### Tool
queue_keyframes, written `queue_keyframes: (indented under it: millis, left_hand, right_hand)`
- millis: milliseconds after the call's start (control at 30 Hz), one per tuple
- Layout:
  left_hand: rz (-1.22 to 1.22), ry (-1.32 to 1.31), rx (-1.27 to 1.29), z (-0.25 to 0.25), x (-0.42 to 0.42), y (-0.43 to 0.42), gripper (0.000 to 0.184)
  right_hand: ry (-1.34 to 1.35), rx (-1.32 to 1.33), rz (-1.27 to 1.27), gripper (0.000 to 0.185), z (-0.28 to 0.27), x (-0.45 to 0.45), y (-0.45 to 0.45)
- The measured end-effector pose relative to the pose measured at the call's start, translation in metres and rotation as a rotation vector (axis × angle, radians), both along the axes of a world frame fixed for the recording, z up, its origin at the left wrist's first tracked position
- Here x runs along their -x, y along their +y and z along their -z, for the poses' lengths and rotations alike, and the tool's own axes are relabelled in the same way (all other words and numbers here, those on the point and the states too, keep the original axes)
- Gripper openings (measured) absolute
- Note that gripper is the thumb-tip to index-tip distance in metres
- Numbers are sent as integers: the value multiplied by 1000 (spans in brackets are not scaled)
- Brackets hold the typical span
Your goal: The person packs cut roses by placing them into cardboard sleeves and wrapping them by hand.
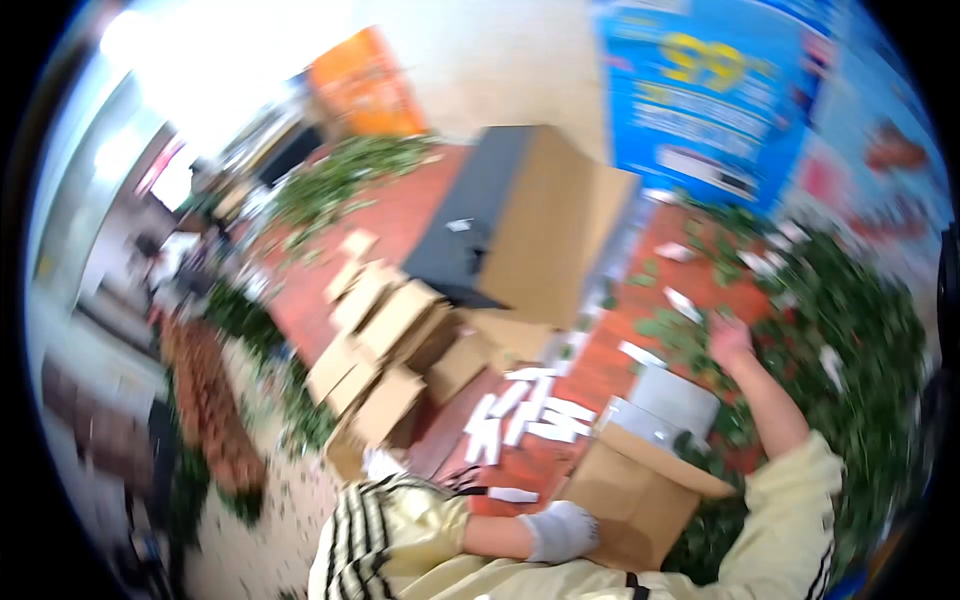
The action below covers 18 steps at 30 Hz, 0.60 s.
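My left hand point(562, 532), in a whitish glove, rests against the lower left side of an open cardboard box point(625, 495); its fingers are blurred. Bare and stretched out to the right, my right hand point(728, 338) is among green leafy stems point(690, 335) on the red table point(640, 300); its fingers are smeared by motion. A grey flat piece point(672, 402) lies just behind the open box. White paper strips point(530, 410) are scattered to the left of it.
Small folded cartons point(390, 325) are stacked at the left, beside a large black and brown box point(540, 220). A big leaf pile point(850, 350) fills the right. Blue poster point(700, 90) and orange bag point(367, 82) stand behind.
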<state>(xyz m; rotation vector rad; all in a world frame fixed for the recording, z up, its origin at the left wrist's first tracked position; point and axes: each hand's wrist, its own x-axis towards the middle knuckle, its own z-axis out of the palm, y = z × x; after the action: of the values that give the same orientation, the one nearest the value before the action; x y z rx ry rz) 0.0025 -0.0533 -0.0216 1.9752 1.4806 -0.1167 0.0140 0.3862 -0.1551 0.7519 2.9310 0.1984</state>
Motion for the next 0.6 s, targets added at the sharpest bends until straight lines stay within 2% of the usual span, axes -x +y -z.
queue_keyframes:
  millis: [33, 67, 100, 167, 200, 233, 267, 333, 367, 400, 433, 467, 500, 533, 600]
  left_hand:
    - [-85, 15, -4, -6, 2, 0, 18]
    - [-60, 23, 28, -12, 2, 2, 17]
    - [-3, 31, 58, -18, 2, 6, 17]
    - [-17, 13, 19, -18, 8, 3, 17]
    - [4, -12, -16, -17, 6, 3, 16]
    - [173, -18, 46, -15, -8, 16, 17]
    - [134, -35, 54, -20, 0, 14, 18]
    - [97, 31, -27, 1, 11, -8, 23]
    - [105, 60, 108, -36, 6, 11, 25]
    - [122, 75, 119, -21, 8, 6, 23]
    - [177, 86, 88, -26, 8, 1, 21]
    - [121, 121, 126, -34, 11, -8, 19]
    - [110, 148, 120, -28, 11, -7, 18]
    - [124, 170, 108, -19, 1, 5, 18]
    - [83, 101, 122, -20, 12, -3, 25]
  right_hand:
    - [-150, 15, -21, 49, -17, 2, -7]
    - [-404, 233, 136, 50, -35, 14, -3]
    - [-405, 222, 115, 50, -39, 20, -3]
    - [7, -170, 110, 45, -49, -9, -2]
    - [20, -198, 24, 44, -61, -22, 10]
    - [-48, -234, 109, 43, -103, -100, 23]
    - [44, -482, -46, 42, -124, -83, 42]
    - [138, -459, 119, 39, -226, -69, 38]
    - [519, -373, 250, 36, -267, -92, 37]
    - [953, -274, 287, 33, -309, -116, 35]
    - [917, -464, 295, 35, -351, -173, 72]
    - [1107, -493, 303, 51, -388, -164, 40]
    - [1155, -900, -56, 29, -418, -177, 37]
    - [1274, -390, 54, 25, -439, -205, -8]
    - [1100, -546, -45, 34, -438, -235, -20]
